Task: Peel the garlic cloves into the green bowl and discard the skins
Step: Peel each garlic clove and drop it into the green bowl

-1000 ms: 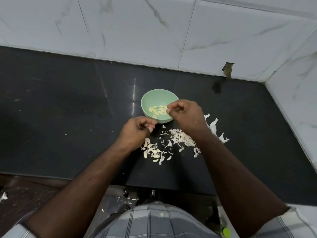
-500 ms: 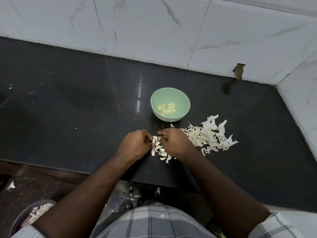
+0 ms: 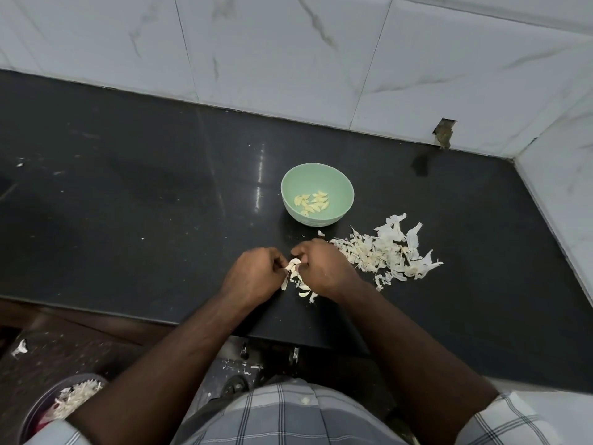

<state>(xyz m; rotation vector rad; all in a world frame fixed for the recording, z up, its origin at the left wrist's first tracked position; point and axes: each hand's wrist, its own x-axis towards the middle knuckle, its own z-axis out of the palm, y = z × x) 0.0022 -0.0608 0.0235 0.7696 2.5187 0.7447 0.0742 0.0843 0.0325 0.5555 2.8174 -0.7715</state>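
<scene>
Two hands met knuckles-up at 6 o'clock of the green bowl: left hand and right hand both pinched one garlic clove. Skins lay heaped at the bowl's 4 o'clock.

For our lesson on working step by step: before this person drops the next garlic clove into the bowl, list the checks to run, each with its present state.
1. Unpeeled garlic clove pinched between left hand and right hand: ok.
2. Clove fully stripped of skin: cannot tell, fingers hide it.
3. Round pale green bowl upright on the black stone counter, beyond the hands: ok.
4. Bowl holds only peeled yellowish cloves: ok.
5. Heap of white papery skins discarded: not ok, still on counter.
6. Round bin holding skins below, left: ok.
</scene>
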